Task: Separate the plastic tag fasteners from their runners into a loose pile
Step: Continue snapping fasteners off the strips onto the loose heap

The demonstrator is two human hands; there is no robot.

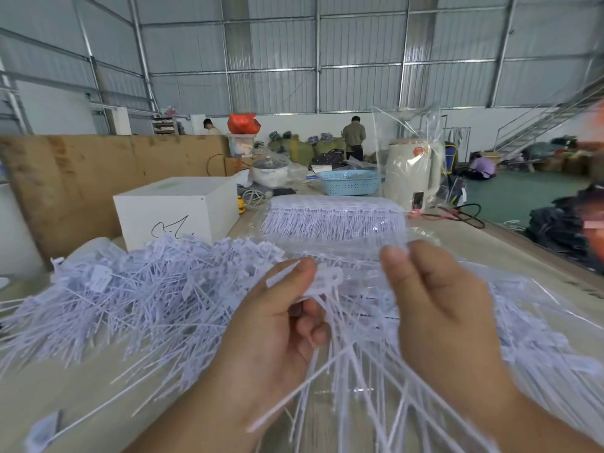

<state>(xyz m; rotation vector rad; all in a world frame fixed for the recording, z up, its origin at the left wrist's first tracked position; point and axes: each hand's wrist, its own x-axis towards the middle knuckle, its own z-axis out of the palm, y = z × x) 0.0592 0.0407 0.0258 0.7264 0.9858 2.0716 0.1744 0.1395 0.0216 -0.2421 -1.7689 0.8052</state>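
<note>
Both hands are raised over the table and hold one strip of white plastic tag fasteners (336, 282) between them. My left hand (277, 325) pinches the strip's left end, thumb on top and fingers curled under. My right hand (434, 305) grips its right end. The fasteners' thin tails fan down between my wrists, blurred. A big loose pile of fasteners (130, 295) lies on the table at the left. More fasteners (539, 325) spread out on the right. A clear bag of packed fastener strips (333, 220) lies behind my hands.
A white box (176, 207) stands behind the pile, with a brown board (65, 178) behind it. Farther back sit a blue basket (349, 181), a cream kettle (415, 171) in clear wrap and a white pot (271, 170). People work in the hall beyond.
</note>
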